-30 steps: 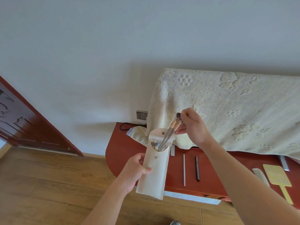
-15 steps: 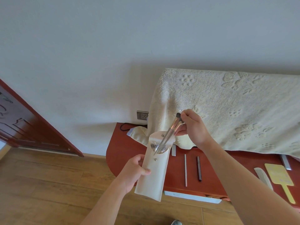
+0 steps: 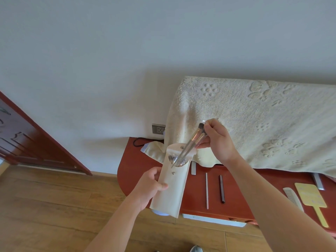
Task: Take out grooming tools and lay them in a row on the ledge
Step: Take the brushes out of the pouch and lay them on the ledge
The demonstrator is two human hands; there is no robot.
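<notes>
While the view has hardly shifted since a second ago, the left hand still grips the cream fabric pouch with a snap button about its middle, thumb across the front and fingers curled behind, holding it upright over the near edge of the red-brown wooden ledge. Just above it, the right hand keeps its pinch on the top ends of a bundle of slender silver tools. One of them has a dark cap, and they slant down to the left with their tips still inside the pouch's open mouth, no further out than before. The pouch hides part of the ledge's left end. The pieces already laid out lie where they were, side by side and apart: a short flat silver bar next to the pouch, a thin silver rod, a dark slim stick, then, well to the right past the right forearm, a white comb, a yellow paddle-shaped piece with a handle and another silver bar partly under cloth. Plank flooring lies below on the left. A cream towel embossed with flowers and paw prints hangs behind the right hand and drapes onto the back of the ledge. Further left, a black cable lies on the ledge below a wall socket, with a red-brown door at the far left against the white wall.
</notes>
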